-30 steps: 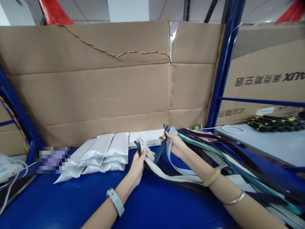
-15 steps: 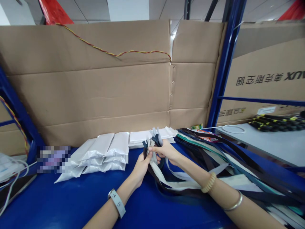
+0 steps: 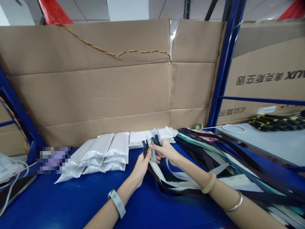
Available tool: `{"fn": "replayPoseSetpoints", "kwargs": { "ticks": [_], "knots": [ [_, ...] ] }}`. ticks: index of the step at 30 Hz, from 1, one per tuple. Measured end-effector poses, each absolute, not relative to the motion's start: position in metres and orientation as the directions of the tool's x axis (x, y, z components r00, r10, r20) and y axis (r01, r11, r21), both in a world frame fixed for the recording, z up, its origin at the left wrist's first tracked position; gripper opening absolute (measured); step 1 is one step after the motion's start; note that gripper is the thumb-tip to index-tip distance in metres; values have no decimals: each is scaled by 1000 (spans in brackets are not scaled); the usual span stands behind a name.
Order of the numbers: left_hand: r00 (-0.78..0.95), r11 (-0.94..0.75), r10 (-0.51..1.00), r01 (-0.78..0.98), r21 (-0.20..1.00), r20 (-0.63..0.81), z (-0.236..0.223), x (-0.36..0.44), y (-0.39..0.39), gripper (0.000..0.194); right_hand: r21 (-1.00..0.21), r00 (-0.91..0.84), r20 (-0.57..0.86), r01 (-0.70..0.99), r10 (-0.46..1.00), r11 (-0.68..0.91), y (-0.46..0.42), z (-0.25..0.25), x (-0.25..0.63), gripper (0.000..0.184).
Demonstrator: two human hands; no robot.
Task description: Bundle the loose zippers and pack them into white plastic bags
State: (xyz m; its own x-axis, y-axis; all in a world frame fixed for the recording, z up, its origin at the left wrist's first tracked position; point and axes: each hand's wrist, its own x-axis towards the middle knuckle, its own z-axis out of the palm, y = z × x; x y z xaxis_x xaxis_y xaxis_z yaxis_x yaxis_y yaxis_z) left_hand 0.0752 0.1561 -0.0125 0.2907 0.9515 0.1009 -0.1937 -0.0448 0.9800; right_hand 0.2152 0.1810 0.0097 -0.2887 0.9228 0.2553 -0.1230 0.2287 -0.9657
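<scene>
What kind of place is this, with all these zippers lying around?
Probably a small workshop or warehouse handling garment supplies: a heap of long zippers lies on a blue work table, beside white packets, with blue steel shelving alongside.

Long cloth zippers run in black, dark teal and cream, with pale grey-white tapes among them, lying in solid-coloured stripes across a glossy royal-blue tabletop. Beside them, plain white plastic packets catch silvery highlights. Behind stands flat tan corrugated cardboard, crossed by a twisted red-and-yellow wire and flanked by a deep blue steel rack upright
</scene>
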Motion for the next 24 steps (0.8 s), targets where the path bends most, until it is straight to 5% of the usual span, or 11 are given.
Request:
{"fn": "replayPoseSetpoints", "kwargs": {
  "ticks": [16, 24],
  "knots": [
    [259, -25, 962, -210, 977, 81, -15, 75, 157, 51, -967, -229, 223, -171, 947, 187, 185, 6, 214, 53],
    [268, -40, 959, -184, 982, 89, -14, 74, 156, 52, -971, -259, 231, -128, 938, 204, 184, 5, 213, 46]
  ]
}}
